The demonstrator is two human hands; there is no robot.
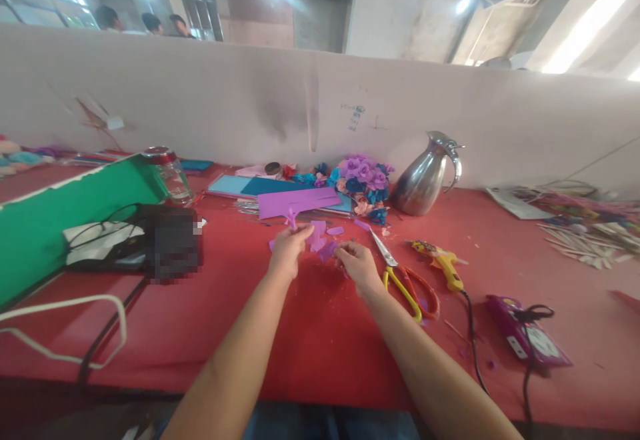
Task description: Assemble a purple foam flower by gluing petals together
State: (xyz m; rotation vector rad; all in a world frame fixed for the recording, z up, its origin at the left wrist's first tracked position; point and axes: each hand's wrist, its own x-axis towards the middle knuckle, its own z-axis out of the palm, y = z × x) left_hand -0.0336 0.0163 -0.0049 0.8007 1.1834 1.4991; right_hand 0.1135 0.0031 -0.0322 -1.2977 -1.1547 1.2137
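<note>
My left hand (290,250) is closed on a small rolled piece of purple paper (291,217) that sticks up above the fingers. Between the fingertips of my right hand (357,263) is a flat purple paper piece (327,251). Cut purple scraps (316,235) lie on the table between the two hands. Just beyond them rests a purple paper sheet (300,201) on top of blue sheets. Beside my right hand, scissors (393,263) with red and yellow handles lie with their blades pointing away.
To the right are a yellow glue gun (440,261) and a purple power strip (525,333) with cords. A metal jug (423,177) stands behind, beside a bunch of paper flowers (364,180). On the left are a glass jar (170,177), a black bag (173,240) and a green board (75,220).
</note>
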